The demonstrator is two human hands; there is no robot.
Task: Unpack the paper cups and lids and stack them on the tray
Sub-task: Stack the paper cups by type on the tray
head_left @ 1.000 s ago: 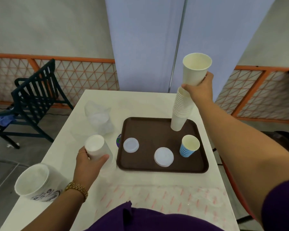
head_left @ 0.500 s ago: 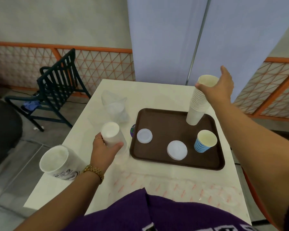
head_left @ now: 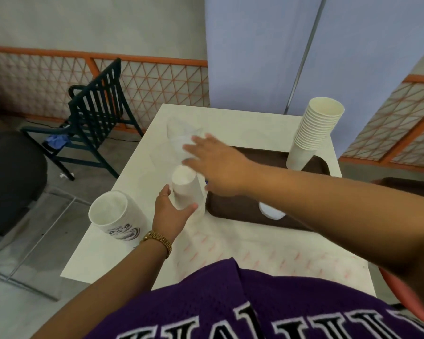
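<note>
A tall stack of cream paper cups point(head_left: 315, 133) stands on the far right corner of the brown tray point(head_left: 233, 214). My left hand point(head_left: 170, 212) grips a wrapped stack of white lids point(head_left: 186, 190) just left of the tray. My right hand point(head_left: 214, 162) reaches across the tray with straight fingers, over the top of that stack and near a crumpled clear wrapper point(head_left: 181, 140); it holds nothing. One white lid point(head_left: 271, 211) on the tray shows below my right forearm, which hides the tray's middle.
A wider sleeve of white cups or lids with dark print point(head_left: 115, 215) lies at the table's left edge. A dark slatted chair point(head_left: 93, 113) stands to the left of the table. A blue partition rises behind the table.
My right hand has let go of the tall cup stack and swung left across the tray toward the lids in my left hand. The camera has tilted down and left.
</note>
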